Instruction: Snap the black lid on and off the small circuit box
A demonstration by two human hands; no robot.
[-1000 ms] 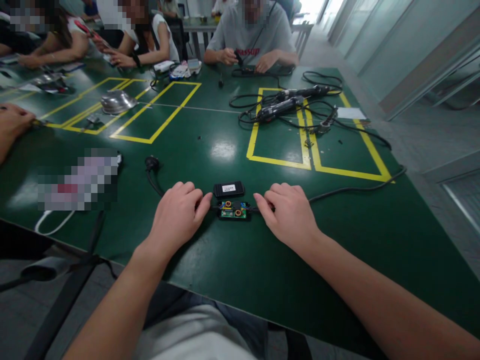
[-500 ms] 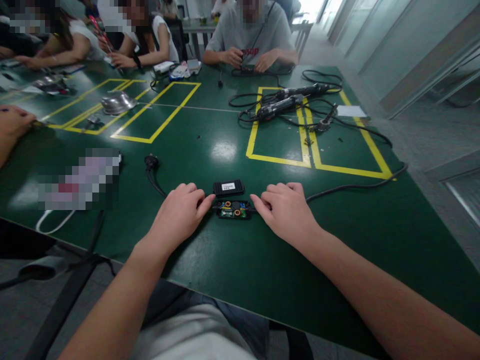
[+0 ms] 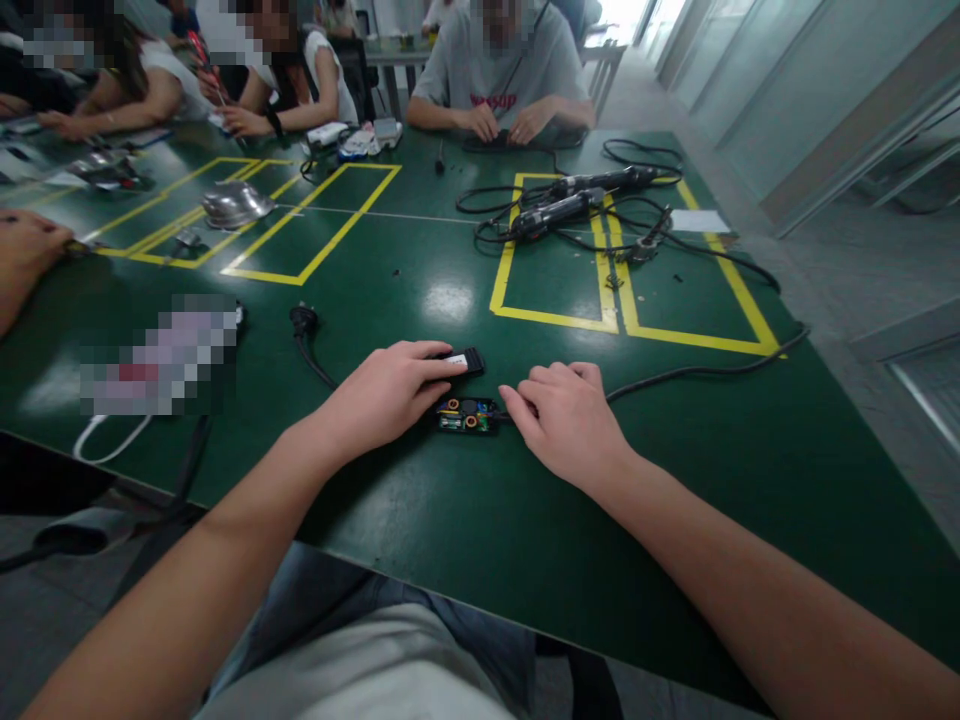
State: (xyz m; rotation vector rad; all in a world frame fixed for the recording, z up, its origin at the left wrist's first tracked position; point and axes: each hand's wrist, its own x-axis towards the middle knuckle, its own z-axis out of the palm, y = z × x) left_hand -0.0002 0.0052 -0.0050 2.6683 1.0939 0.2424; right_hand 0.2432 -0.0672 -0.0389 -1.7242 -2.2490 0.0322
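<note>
My left hand (image 3: 386,392) reaches over a black plastic cover (image 3: 475,360) with a white label. Its fingers lie on the cover and hide the left part of it; the thumb is at the near side. Just below sits the open black case (image 3: 466,416), its circuit board showing copper coils and coloured wires. My right hand (image 3: 566,415) rests to the right of the case, fingers curled on the black power cable (image 3: 675,376) where it leaves the case. Left of my left hand, another stretch of cable ends in a black plug (image 3: 304,320).
Two black electric screwdrivers (image 3: 559,215) with looped cords lie at the back right, near yellow tape outlines (image 3: 555,318). A metal bowl-shaped part (image 3: 236,205) stands at the left. A blurred-out phone-like item (image 3: 165,355) lies front left. Co-workers sit opposite; another person's hand (image 3: 30,245) is at the left edge.
My left hand has moved from the cable at the case's left end up and right onto the black cover, which has shifted slightly. My right hand has stayed on the cable.
</note>
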